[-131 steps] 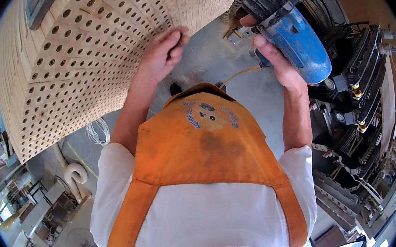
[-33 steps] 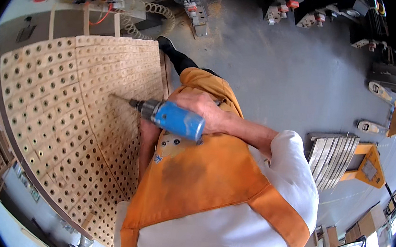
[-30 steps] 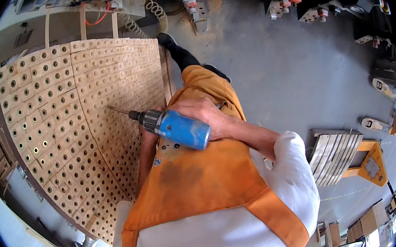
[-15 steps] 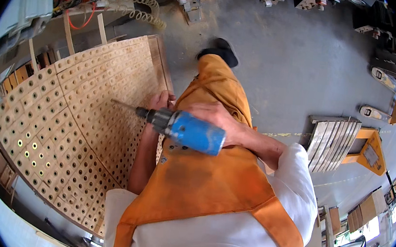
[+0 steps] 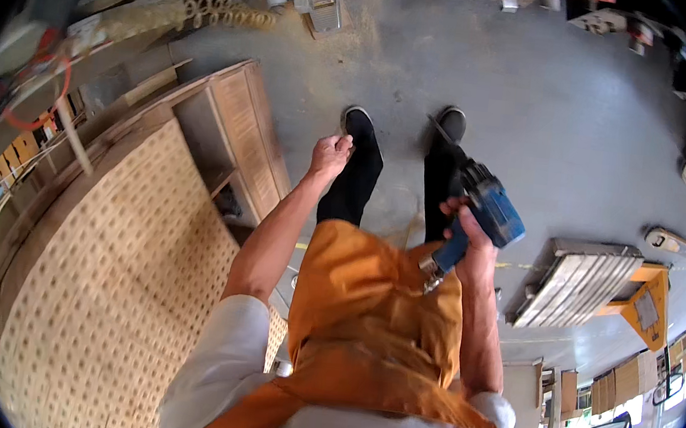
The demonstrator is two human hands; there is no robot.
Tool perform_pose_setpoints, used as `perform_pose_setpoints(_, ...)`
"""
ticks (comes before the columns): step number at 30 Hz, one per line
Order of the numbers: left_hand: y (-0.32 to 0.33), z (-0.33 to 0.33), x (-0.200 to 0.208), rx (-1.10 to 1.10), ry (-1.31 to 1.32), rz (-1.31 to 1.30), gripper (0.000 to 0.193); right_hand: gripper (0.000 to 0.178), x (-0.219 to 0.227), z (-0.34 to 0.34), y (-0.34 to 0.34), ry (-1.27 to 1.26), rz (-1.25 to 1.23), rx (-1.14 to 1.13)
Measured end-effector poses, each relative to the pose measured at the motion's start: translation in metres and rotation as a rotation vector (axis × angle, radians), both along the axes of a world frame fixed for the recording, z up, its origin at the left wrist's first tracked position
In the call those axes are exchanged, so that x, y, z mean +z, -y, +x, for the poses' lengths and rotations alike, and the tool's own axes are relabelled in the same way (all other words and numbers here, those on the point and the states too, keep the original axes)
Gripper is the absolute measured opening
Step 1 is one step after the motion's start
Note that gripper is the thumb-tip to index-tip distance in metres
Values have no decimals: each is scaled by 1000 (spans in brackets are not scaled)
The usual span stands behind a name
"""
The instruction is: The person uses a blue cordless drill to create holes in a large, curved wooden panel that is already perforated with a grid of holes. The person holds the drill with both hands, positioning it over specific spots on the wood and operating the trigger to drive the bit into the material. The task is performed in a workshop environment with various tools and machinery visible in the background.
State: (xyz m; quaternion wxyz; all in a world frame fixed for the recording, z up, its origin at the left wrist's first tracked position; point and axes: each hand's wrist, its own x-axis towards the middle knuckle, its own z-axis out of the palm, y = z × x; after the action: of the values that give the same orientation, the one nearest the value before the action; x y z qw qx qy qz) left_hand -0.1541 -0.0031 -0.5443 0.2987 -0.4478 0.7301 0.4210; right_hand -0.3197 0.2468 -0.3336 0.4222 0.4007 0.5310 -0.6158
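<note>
I have pulled the drill (image 5: pixel 489 217), gripped in my right hand (image 5: pixel 467 242), off the panel (image 5: pixel 115 274), my left hand (image 5: pixel 330 152) loosely curled and empty, so drilling pauses.

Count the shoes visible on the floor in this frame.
2. The left black shoe is just beyond the empty left hand; the right black shoe is beside the bit of the blue drill held by the right hand.
</note>
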Motion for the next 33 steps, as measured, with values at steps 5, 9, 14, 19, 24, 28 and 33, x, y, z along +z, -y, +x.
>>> perform_pose_setpoints(5, 29, -4, -190, -216, -78, -319, 37, 26, -119, 33, -19, 44, 70, -145)
perform_pose_setpoints(9, 74, -47, -289, -283, 16, -436, 44, 37, -179, 45, -18, 150, 58, -64)
perform_pose_setpoints(14, 97, -70, -365, -284, -48, -497, 37, 42, -186, 33, -18, 174, -51, 42)
perform_pose_setpoints(19, 110, -60, -390, -126, -39, -531, 27, 41, -191, 22, -6, 114, -37, -8)
perform_pose_setpoints(24, 71, -87, -273, 531, -161, 128, 15, 39, -185, 32, 7, 62, -56, 70)
perform_pose_setpoints(28, 21, -78, -77, 1028, -408, 725, 19, 28, -108, 17, 20, -142, -69, 384)
perform_pose_setpoints(33, 27, -28, 143, 1284, -729, 1001, 20, 25, 28, -7, 55, -443, -318, 720)
